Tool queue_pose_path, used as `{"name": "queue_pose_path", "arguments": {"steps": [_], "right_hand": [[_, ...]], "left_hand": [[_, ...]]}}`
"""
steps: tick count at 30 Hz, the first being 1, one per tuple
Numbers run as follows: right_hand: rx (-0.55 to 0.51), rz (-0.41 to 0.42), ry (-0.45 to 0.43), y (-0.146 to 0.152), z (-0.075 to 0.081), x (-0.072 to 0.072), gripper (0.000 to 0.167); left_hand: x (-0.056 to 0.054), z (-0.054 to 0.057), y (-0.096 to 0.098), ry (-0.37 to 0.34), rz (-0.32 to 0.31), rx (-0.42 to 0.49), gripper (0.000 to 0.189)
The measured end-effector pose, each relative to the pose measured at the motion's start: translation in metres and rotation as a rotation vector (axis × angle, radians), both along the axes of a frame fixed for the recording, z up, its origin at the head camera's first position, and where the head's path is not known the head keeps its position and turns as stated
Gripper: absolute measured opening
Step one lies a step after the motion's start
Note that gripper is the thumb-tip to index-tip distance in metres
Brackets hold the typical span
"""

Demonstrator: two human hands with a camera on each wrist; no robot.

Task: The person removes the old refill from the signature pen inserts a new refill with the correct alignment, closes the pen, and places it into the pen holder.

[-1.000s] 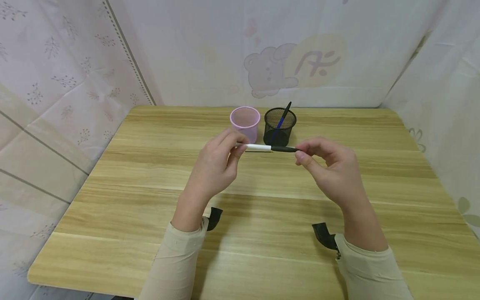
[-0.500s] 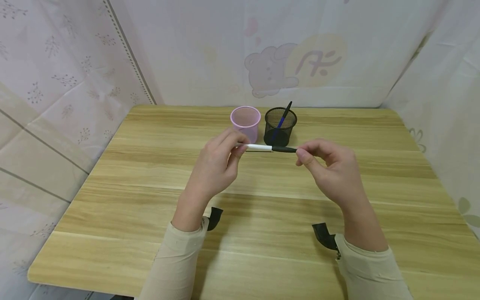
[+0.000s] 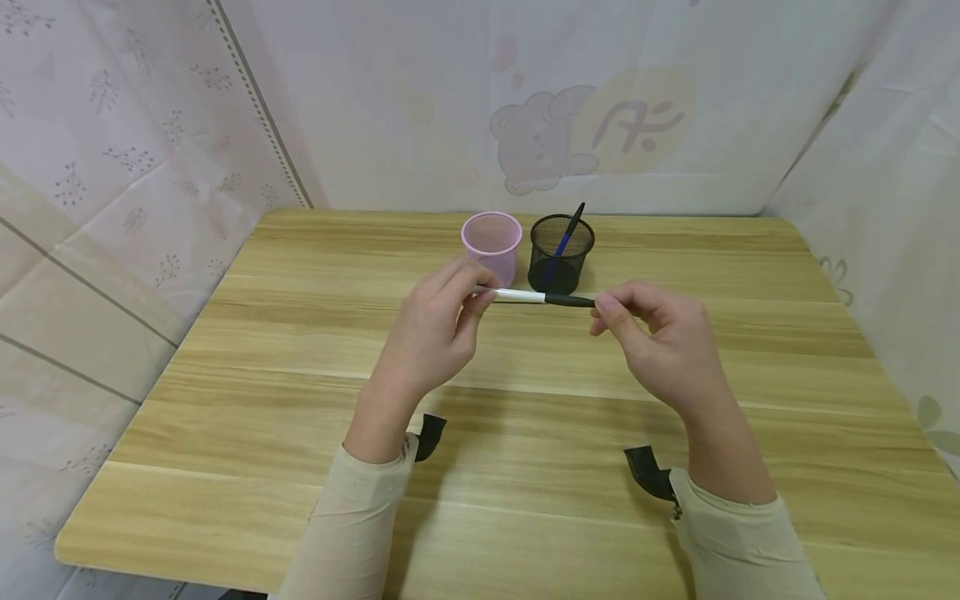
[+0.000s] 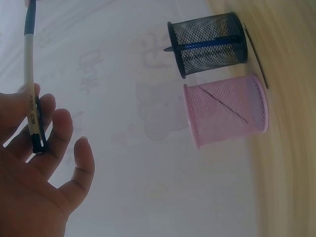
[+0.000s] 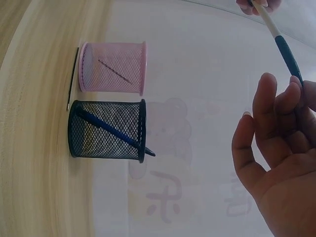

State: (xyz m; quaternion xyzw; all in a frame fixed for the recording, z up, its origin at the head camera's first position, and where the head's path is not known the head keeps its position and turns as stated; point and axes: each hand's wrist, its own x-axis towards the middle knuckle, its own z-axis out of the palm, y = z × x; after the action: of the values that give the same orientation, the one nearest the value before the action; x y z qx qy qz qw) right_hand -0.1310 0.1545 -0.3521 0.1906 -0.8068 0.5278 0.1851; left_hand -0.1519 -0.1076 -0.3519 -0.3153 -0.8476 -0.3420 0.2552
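Observation:
A pen [image 3: 525, 295] with a white barrel and a black grip section is held level above the table by both hands. My left hand [image 3: 435, 325] pinches its white end, where the left wrist view shows a black clip [image 4: 39, 121] beside the fingers. At the other end, my right hand [image 3: 663, 342] pinches the black tip [image 5: 291, 59] between thumb and forefinger. Its other fingers are loosely bent in the right wrist view. Behind the pen stand a pink mesh cup [image 3: 492, 237] and a black mesh cup [image 3: 551, 279].
A blue and black pen [image 3: 564, 237] leans inside the black cup. On the wooden table [image 3: 300, 333], a thin dark stick like a pen refill [image 4: 256, 57] lies in front of the cups. A patterned cloth [image 3: 390, 100] hangs behind the table.
My right thumb has rolled slightly up and over the pen's black tip, and the right hand has turned a little. The left hand and the pen have barely moved.

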Motion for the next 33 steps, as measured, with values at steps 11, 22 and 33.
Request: {"name": "queue_pose_path", "arguments": {"steps": [11, 22, 33], "right_hand": [[0.030, -0.017, -0.040, 0.0012, 0.0010, 0.0005, 0.016], [-0.067, 0.082, 0.023, 0.0009, 0.0007, 0.0016, 0.027], [-0.018, 0.088, 0.087, 0.0025, 0.0002, -0.0001, 0.020]], "left_hand": [[0.0000, 0.0000, -0.0005, -0.004, -0.009, 0.011, 0.009], [0.0003, 0.0005, -0.0024, 0.011, -0.009, 0.025, 0.008], [0.0009, -0.0003, -0.0021, 0.005, 0.001, 0.014, 0.008]]}}
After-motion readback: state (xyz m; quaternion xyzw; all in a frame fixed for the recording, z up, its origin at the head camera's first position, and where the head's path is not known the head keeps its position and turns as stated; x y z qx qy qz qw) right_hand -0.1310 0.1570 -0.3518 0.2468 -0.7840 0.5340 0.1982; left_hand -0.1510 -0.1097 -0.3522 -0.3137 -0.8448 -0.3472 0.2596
